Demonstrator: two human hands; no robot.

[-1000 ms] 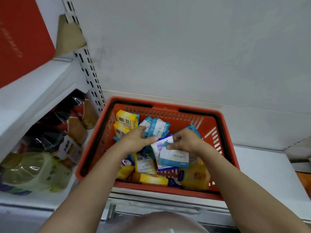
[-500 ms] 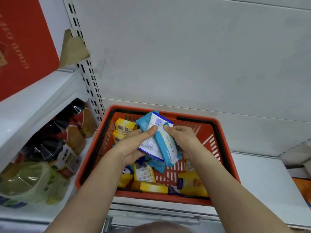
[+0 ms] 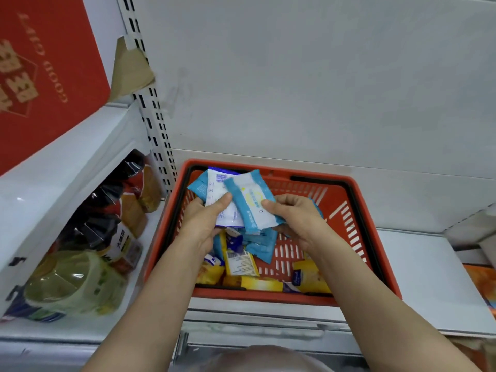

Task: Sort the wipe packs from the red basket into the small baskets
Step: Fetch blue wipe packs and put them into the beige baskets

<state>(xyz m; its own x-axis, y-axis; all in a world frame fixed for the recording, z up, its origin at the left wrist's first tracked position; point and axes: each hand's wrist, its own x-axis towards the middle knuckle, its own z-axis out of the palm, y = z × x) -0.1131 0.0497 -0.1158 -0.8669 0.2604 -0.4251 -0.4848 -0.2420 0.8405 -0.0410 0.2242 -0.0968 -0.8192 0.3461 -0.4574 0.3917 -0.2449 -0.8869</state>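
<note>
A red basket (image 3: 373, 237) stands on a white shelf and holds several yellow wipe packs (image 3: 241, 261) and a loose blue pack (image 3: 261, 247). Above it both hands hold a bunch of blue-and-white wipe packs. My left hand (image 3: 204, 224) grips a pack showing its white printed back (image 3: 217, 194), thumb on top. My right hand (image 3: 292, 218) pinches the front blue pack (image 3: 252, 208) by its lower right edge. More blue packs lie behind these. No small basket is in view.
A slotted white upright (image 3: 150, 122) stands left of the basket. The left shelf bay holds dark snack bags (image 3: 118, 208) and a green wrapped bundle (image 3: 67, 283). A red box (image 3: 45, 68) sits on the shelf above. White shelf surface (image 3: 424, 275) extends to the right.
Both hands have lifted the bunch of blue packs up out of the basket towards its back left corner. The camera has tilted up a little.
</note>
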